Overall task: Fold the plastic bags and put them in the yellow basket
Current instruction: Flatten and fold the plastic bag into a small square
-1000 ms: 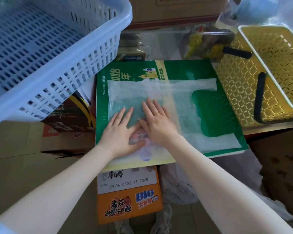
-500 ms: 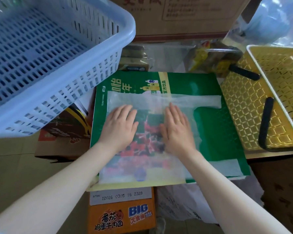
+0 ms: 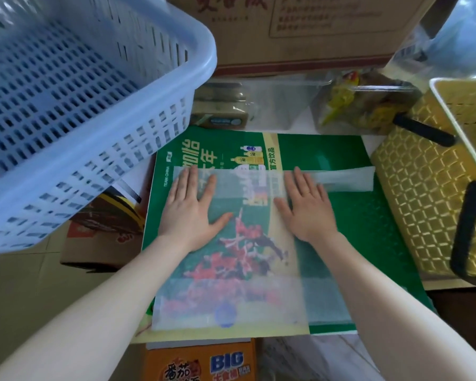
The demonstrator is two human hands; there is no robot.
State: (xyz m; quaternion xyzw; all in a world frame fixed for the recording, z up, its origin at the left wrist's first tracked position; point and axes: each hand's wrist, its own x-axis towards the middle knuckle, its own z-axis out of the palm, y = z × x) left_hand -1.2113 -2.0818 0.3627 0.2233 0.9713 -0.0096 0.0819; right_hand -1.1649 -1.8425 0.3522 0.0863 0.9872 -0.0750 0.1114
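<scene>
Both hands (image 3: 249,209) flat, apart.

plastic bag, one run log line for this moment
step: flattening | plastic bag: spread on green board | left hand, right hand: palms pressing | yellow basket: no bag seen

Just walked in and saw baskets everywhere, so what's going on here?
A person is flattening a thin translucent plastic bag on a green printed board. The left hand and right hand both press flat on it, fingers straight and set apart. The yellow basket sits at the right, a blue basket at the left.
</scene>
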